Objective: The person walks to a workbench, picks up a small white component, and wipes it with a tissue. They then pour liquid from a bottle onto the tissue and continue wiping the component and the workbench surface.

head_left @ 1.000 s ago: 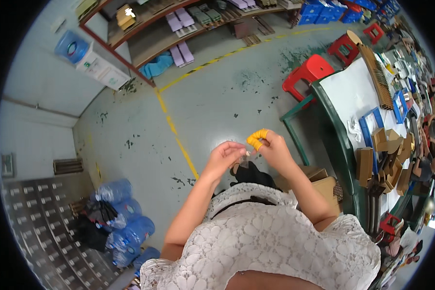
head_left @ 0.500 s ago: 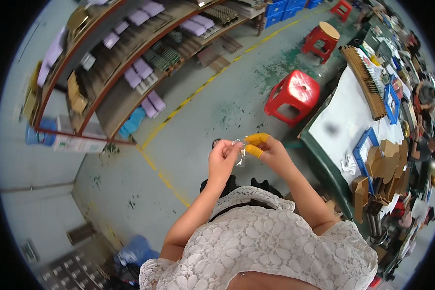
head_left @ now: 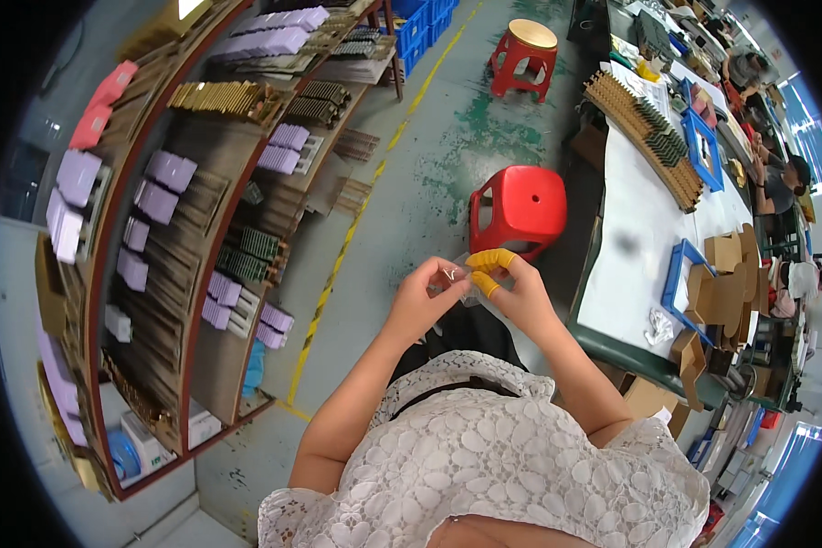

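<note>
A small, clear plastic bag (head_left: 467, 289) is held up in front of my waist, between both hands. My left hand (head_left: 422, 300) pinches one side of it with thumb and fingertips. Opposite, my right hand (head_left: 519, 294) grips the other side; yellow finger covers sit on its thumb and fingers. A tiny pale piece (head_left: 449, 273) shows by the left fingertips, but I cannot make out what it is or whether it lies inside the bag.
A red plastic stool (head_left: 532, 208) stands just beyond my hands, another farther off. On the right, a white-topped workbench (head_left: 623, 283) bears a blue tray (head_left: 674, 279), cardboard boxes (head_left: 723, 297) and a brown slotted rack (head_left: 644, 137). Tall shelves (head_left: 212, 265) with purple bundles line the left. People sit at the far right.
My view has swung, bringing the shelves nearer on the left and shifting the stools leftward. My hands have drawn slightly closer around the bag, which hangs down less.
</note>
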A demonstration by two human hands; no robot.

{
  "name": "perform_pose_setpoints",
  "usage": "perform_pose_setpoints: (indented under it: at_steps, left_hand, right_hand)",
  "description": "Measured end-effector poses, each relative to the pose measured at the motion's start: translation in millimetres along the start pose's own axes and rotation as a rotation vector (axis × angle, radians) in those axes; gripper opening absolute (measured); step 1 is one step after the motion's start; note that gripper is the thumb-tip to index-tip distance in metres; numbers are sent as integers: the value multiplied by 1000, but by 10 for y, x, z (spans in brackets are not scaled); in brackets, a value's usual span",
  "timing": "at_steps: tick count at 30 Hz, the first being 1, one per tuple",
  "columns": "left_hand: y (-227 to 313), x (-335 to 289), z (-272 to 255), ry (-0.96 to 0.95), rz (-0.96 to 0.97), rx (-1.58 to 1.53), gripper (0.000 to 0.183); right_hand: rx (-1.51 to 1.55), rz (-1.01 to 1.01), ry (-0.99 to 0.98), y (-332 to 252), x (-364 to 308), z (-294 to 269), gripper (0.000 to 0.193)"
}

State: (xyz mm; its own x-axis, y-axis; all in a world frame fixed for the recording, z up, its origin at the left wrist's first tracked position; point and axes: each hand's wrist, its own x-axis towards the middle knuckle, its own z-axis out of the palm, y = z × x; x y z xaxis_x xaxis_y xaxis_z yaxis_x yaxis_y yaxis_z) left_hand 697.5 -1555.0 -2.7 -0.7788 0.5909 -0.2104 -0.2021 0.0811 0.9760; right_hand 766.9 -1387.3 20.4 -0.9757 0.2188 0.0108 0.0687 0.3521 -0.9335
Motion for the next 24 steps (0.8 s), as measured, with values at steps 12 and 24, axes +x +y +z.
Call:
perform_pose_setpoints:
  at_steps: [12,24]
  left_hand:
    - [560,2365,-197,-47,-109,-107,12]
    - [782,4222,-109,42,-186,-254,15]
  right_hand:
    - [329,252,-58,389,2245,-842,22]
    - [456,314,99,773,3766,-1293,26]
